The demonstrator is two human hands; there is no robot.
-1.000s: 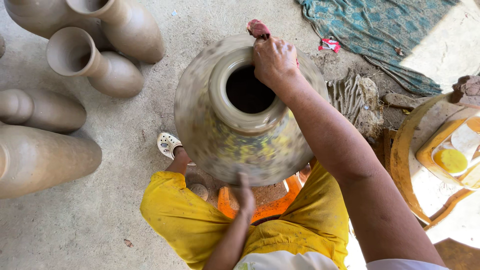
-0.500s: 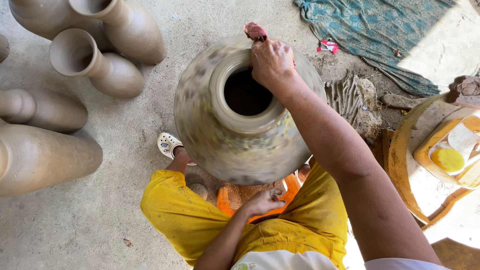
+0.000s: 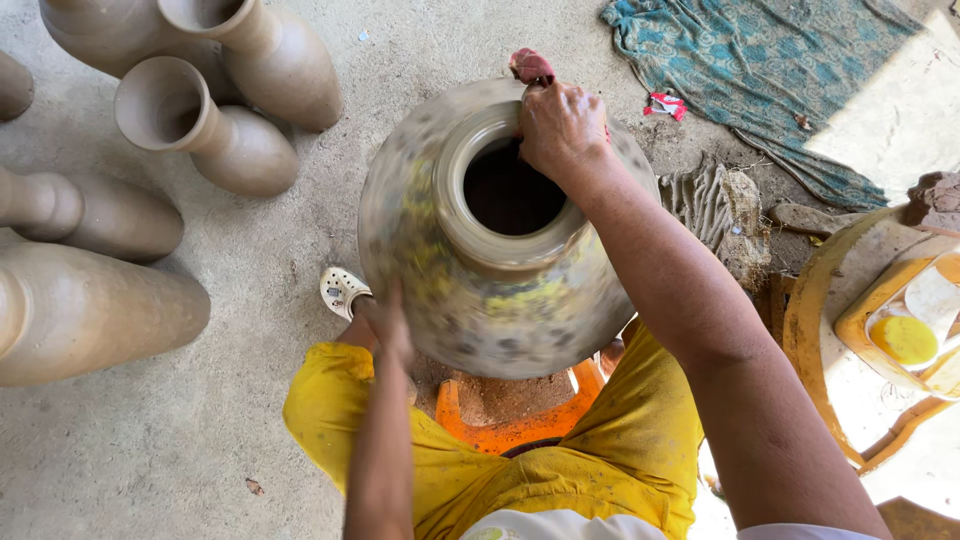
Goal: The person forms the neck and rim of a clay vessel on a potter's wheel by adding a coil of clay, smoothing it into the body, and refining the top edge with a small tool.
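Big round clay pot, wide flared neck, dark hollow mouth, surface motion-blurred with mottled yellow, grey and dark flecks. It sits on an orange plastic stool between the person's knees, yellow paint-speckled shorts below.

Right hand on the far rim of the neck, grip closed around a crumpled red rag pressed to the pot's shoulder. Left hand flat against the pot's lower left side, fingers extended, nothing held; blurred.

Floor is rough grey concrete. 5 unglazed tan clay vases lie on their sides at left, smooth matte finish, nearest one long and tapered, another with an open trumpet mouth. Teal patterned cloth spread at upper right, muddy grey rag just beside the pot. White sandal by the left hand.

Versus 0.5 s ago: left hand has moved up from the lap by the stool to the pot's side; right hand unchanged on the rim.
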